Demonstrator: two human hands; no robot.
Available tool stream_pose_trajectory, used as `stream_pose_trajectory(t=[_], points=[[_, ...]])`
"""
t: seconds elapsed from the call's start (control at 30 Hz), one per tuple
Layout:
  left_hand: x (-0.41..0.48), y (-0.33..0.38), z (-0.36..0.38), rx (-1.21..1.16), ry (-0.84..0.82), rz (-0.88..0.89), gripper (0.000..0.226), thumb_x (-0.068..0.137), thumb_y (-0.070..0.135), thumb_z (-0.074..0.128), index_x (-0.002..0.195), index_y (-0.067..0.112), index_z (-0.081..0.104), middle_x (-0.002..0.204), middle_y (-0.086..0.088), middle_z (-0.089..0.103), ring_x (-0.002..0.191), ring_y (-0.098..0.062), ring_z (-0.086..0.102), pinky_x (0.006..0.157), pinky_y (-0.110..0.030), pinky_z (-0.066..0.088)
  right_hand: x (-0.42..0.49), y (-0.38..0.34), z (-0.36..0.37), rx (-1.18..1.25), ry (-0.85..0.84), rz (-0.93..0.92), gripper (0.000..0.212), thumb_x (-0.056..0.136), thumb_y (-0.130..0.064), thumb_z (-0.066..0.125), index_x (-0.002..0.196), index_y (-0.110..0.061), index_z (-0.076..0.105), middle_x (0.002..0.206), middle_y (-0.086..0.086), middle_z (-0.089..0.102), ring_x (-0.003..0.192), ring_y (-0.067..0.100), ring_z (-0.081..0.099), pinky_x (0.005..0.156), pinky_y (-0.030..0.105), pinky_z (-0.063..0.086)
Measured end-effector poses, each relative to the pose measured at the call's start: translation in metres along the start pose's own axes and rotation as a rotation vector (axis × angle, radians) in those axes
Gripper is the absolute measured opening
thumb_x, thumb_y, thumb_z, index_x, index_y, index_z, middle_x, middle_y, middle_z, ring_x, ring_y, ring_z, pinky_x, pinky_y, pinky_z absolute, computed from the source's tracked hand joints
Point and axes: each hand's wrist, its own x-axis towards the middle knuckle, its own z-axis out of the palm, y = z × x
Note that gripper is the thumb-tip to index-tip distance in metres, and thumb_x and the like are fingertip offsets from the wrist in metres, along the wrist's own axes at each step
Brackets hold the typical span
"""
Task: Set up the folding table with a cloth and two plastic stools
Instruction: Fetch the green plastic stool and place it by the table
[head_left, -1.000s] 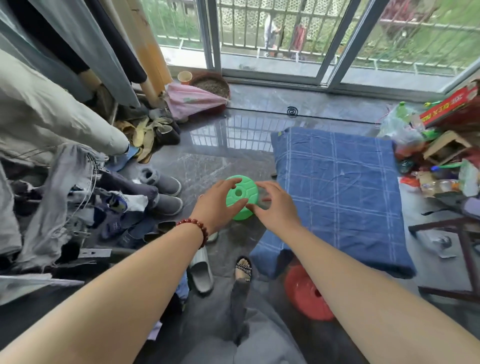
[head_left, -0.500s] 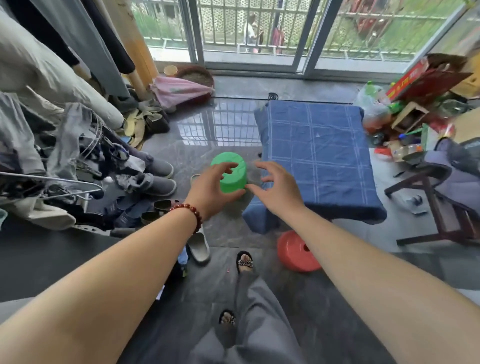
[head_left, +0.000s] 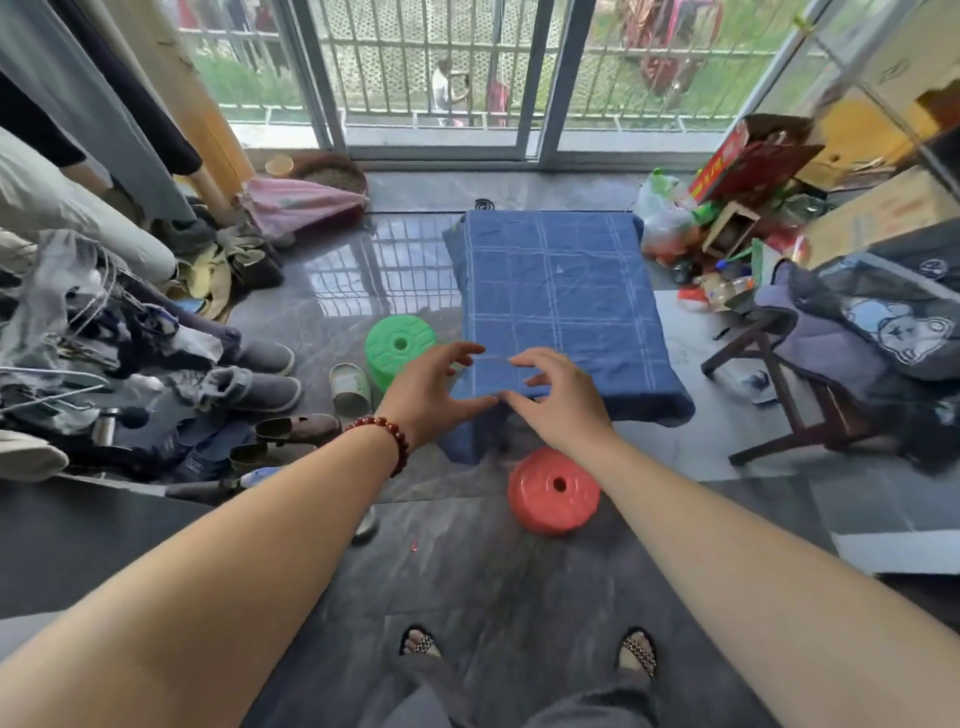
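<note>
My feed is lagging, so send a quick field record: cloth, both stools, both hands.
cloth: blue checked, draped over the table, hiding its top
green stool: upright on the floor, left of the table
red stool: upright on the floor, at the table's near end
left hand: spread open, holds nothing, by the cloth's near-left corner
right hand: spread open, holds nothing, at the cloth's near edge

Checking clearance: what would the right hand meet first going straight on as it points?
Likely the blue checked cloth, near its front edge; depth from the right hand is unclear.
</note>
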Motion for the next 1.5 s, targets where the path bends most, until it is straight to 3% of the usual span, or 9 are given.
stream_pose_trajectory(t=[0.23,0.4,0.63,0.77,0.83,0.97,1.13,1.27,1.5], points=[[0.008,0.06,0.069,-0.005,0.056,-0.009,0.06,0.069,0.037,0.081,0.122,0.025,0.056,0.11,0.004,0.06,0.1,-0.014,0.059,0.09,-0.034,0.049,-0.01,0.057,-0.066,-0.022,-0.079,-0.038,0.031,0.079,-0.016,0.074,0.109,-0.015,0.065,0.116,-0.003,0.059,0.091,0.018,0.061,0.082,0.032,0.053],[0.007,0.102,0.133,-0.041,0.135,-0.079,0.059,0.068,0.036,0.082,0.12,0.024,0.057,0.105,0.008,0.059,0.095,-0.009,0.056,0.084,-0.02,0.042,-0.016,0.109,-0.119,-0.046,-0.163,-0.108,0.034,0.078,-0.019,0.075,0.11,-0.016,0.064,0.116,-0.004,0.059,0.087,0.014,0.061,0.08,0.031,0.053],[0.005,0.127,0.208,-0.019,0.168,-0.12,0.058,0.072,0.031,0.079,0.124,0.021,0.055,0.107,0.004,0.06,0.087,-0.01,0.056,0.087,-0.027,0.047,-0.037,0.175,-0.156,-0.087,-0.234,-0.076,0.047,0.076,-0.021,0.077,0.119,-0.017,0.06,0.116,-0.001,0.059,0.085,0.015,0.062,0.083,0.034,0.052],[0.001,0.128,0.227,-0.02,0.097,-0.075,0.062,0.071,0.031,0.08,0.127,0.022,0.055,0.112,0.005,0.061,0.099,-0.01,0.058,0.092,-0.028,0.047,-0.055,0.198,-0.158,-0.063,-0.232,-0.016,0.049,0.076,-0.023,0.078,0.121,-0.017,0.059,0.117,-0.004,0.058,0.084,0.008,0.057,0.075,0.011,0.045],[0.002,0.122,0.234,-0.028,0.022,-0.054,0.068,0.071,0.033,0.08,0.132,0.023,0.051,0.119,0.002,0.06,0.107,-0.013,0.057,0.097,-0.034,0.046,-0.06,0.205,-0.153,-0.053,-0.204,0.016,0.046,0.077,-0.023,0.077,0.12,-0.018,0.06,0.116,-0.006,0.06,0.084,0.007,0.057,0.071,0.006,0.04],[0.006,0.103,0.245,0.034,-0.057,-0.02,0.071,0.073,0.032,0.079,0.136,0.025,0.047,0.124,0.0,0.059,0.109,-0.015,0.056,0.099,-0.034,0.044,-0.067,0.228,-0.133,-0.025,-0.15,0.069,0.04,0.078,-0.022,0.076,0.116,-0.021,0.063,0.114,-0.006,0.062,0.085,0.009,0.059,0.079,0.024,0.05],[0.016,0.055,0.281,0.079,-0.033,-0.027,0.066,0.074,0.028,0.078,0.134,0.024,0.049,0.121,0.001,0.06,0.11,-0.015,0.057,0.099,-0.037,0.044,-0.063,0.274,-0.091,-0.018,-0.148,0.092,0.04,0.077,-0.022,0.077,0.114,-0.021,0.064,0.11,-0.008,0.061,0.085,0.011,0.06,0.08,0.027,0.051],[0.031,0.003,0.338,0.091,-0.019,-0.023,0.058,0.074,0.022,0.078,0.127,0.018,0.055,0.119,0.0,0.062,0.11,-0.016,0.057,0.098,-0.03,0.043,-0.057,0.337,-0.047,-0.043,-0.143,0.072,0.039,0.076,-0.023,0.077,0.112,-0.023,0.065,0.105,-0.013,0.06,0.085,0.012,0.062,0.078,0.021,0.049],[0.062,-0.109,0.465,0.148,-0.033,0.028,0.05,0.079,0.027,0.073,0.125,0.021,0.056,0.121,0.001,0.058,0.109,-0.016,0.054,0.095,-0.03,0.043,-0.052,0.474,0.056,-0.096,-0.17,0.135,0.04,0.078,-0.029,0.075,0.116,-0.023,0.064,0.115,-0.005,0.065,0.096,0.018,0.062,0.085,0.037,0.052]])
